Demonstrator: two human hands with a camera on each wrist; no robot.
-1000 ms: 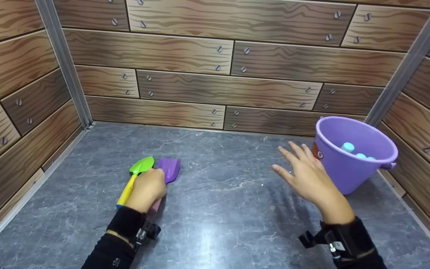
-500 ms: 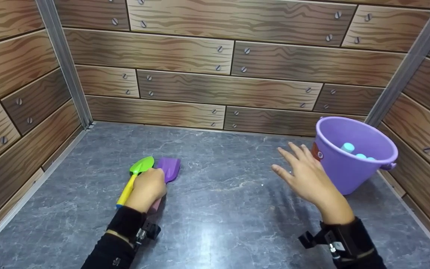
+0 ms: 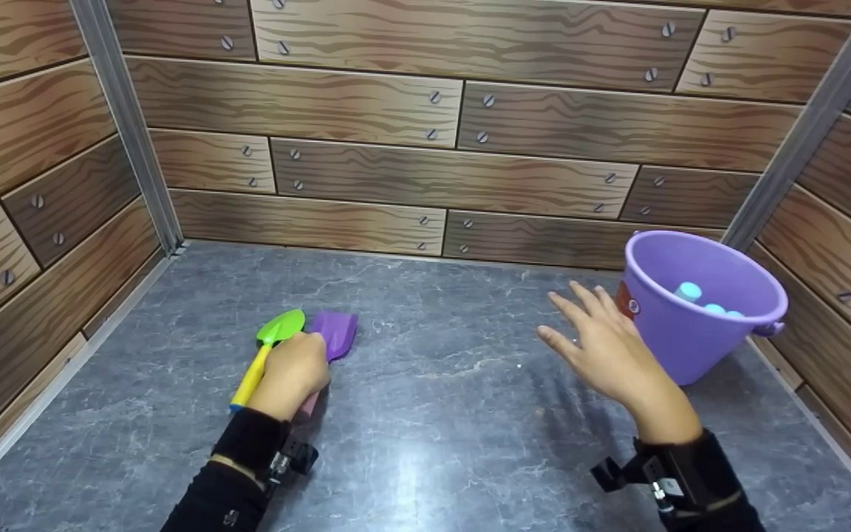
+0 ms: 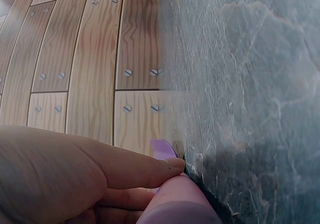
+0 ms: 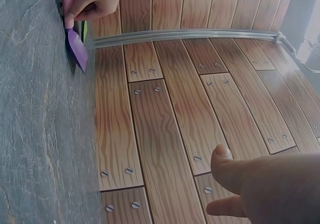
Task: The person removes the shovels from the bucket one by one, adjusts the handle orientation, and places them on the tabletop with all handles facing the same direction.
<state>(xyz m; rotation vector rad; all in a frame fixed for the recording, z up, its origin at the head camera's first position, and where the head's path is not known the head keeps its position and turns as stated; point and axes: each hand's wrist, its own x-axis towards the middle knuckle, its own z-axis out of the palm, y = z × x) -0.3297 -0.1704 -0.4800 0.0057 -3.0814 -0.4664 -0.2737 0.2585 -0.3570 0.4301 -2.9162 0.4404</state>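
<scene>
A toy shovel with a purple blade [image 3: 336,334] and a pink handle [image 4: 181,196] lies on the grey marbled surface at the left. My left hand [image 3: 295,375] grips its handle, thumb and fingers curled round it near the blade. Just left of that hand lies a toy trowel [image 3: 251,378] with a green blade and yellow handle, its middle partly hidden by the hand. My right hand [image 3: 610,347] hovers above the surface at the right, fingers spread and holding nothing. Directly beside it stands a purple bucket [image 3: 691,355], upright, with several light-blue rounded pieces [image 3: 688,292] inside.
Wood-plank patterned walls [image 3: 366,170] enclose the surface [image 3: 433,428] at the back and both sides. Grey metal strips [image 3: 134,140] run up the back corners. The bucket stands close to the right wall.
</scene>
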